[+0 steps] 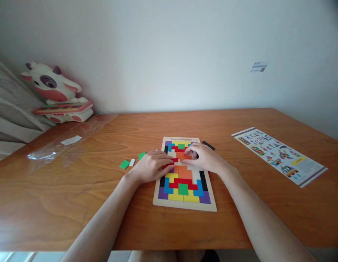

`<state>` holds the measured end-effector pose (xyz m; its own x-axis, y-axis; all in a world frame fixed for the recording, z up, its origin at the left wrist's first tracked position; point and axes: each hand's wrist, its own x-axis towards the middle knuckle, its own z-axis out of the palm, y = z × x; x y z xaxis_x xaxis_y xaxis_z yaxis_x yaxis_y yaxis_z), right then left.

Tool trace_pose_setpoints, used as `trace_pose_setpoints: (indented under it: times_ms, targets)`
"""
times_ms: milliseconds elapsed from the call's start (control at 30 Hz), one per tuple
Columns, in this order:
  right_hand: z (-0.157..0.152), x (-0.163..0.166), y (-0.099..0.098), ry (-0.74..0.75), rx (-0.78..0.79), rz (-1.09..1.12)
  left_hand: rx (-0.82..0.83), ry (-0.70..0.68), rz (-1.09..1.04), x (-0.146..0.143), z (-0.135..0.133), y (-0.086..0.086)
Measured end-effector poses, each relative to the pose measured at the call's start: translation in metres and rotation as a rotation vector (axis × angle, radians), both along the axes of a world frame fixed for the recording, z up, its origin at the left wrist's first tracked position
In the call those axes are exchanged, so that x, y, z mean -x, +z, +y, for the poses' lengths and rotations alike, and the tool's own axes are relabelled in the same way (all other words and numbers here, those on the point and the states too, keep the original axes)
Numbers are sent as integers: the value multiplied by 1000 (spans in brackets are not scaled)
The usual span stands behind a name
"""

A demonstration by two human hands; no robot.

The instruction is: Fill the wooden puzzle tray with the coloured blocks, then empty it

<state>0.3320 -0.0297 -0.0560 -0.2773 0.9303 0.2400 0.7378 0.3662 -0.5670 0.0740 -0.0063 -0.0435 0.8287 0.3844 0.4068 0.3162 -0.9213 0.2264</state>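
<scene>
A wooden puzzle board [185, 208] with coloured block pieces lies flat on the table in front of me. My left hand [154, 165] rests over its left side, thumb and fingers closed around a red puzzle piece [174, 160] that is partly hidden under them. From the right, my right hand [203, 156] reaches over the upper middle, with thumb and fingertips at opposite edges of an orange puzzle piece [181, 156]. More orange pieces [181, 171] lie below it. Bare board shows at the right of the middle.
Left of the board lie a green piece [124, 164], a white piece [132, 162] and another green piece [141, 155]. A black piece [208, 145] is beyond its top right corner. A printed sheet [280, 156], clear plastic wrap [68, 149] and a cow-shaped toy keyboard [60, 92] are farther out.
</scene>
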Motion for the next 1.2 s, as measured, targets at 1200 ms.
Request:
trace_pose_setpoints:
  times_ms: [1200]
  targets:
    - [-3,4,6,-30,-93,-23,58,186,73,46,16,4]
